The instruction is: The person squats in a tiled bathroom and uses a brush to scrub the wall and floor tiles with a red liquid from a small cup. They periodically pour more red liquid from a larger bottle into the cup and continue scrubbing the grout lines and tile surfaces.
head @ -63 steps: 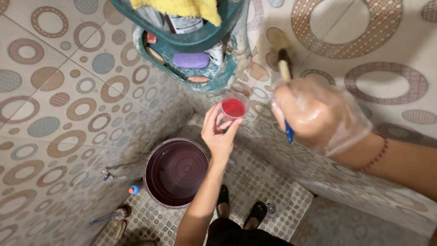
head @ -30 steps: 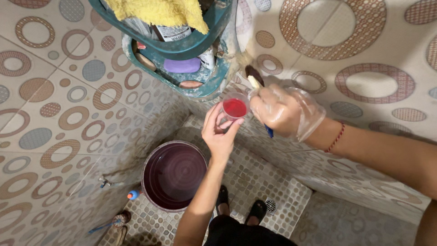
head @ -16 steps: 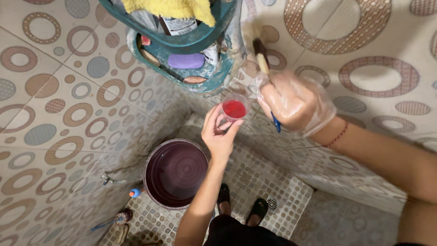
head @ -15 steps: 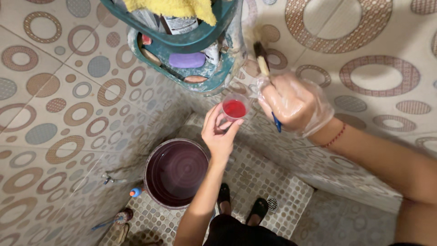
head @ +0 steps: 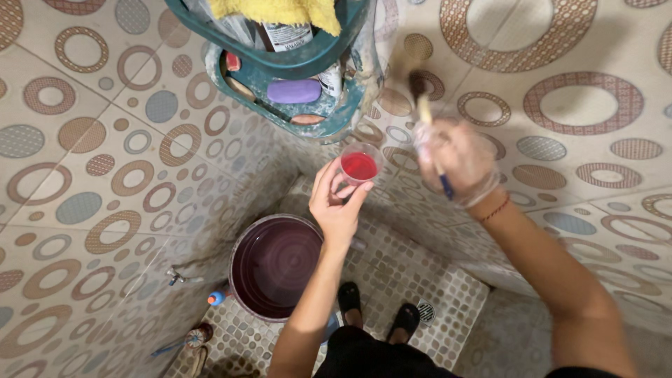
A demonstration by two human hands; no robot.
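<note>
My left hand (head: 338, 203) holds a small clear plastic cup with red liquid (head: 360, 166), pinched between the thumb and the fingers at its rim, near the middle of the view. My right hand (head: 455, 159), inside a thin clear plastic glove, is at 3 o'clock from the cup and is closed around a paintbrush with a pale wooden body and a blue handle end (head: 424, 110). The dark bristles of the brush point up to 12 o'clock and lie against the wall tiles with brown and grey ring patterns (head: 560, 105); this hand is a little blurred. At 11 o'clock from the cup hangs a teal plastic corner shelf (head: 329, 119), with a purple bar of soap (head: 294, 91) on its lower level and a yellow cloth (head: 280, 10) on the upper one. At 7 o'clock from the cup, down on the small-tiled floor (head: 406, 266), stands a round dark bucket filled with water (head: 276, 264). Near the bottom edge I see my two feet in black sandals (head: 376, 315), and just beside them, at 3 o'clock, a round floor drain (head: 425, 311).
</note>
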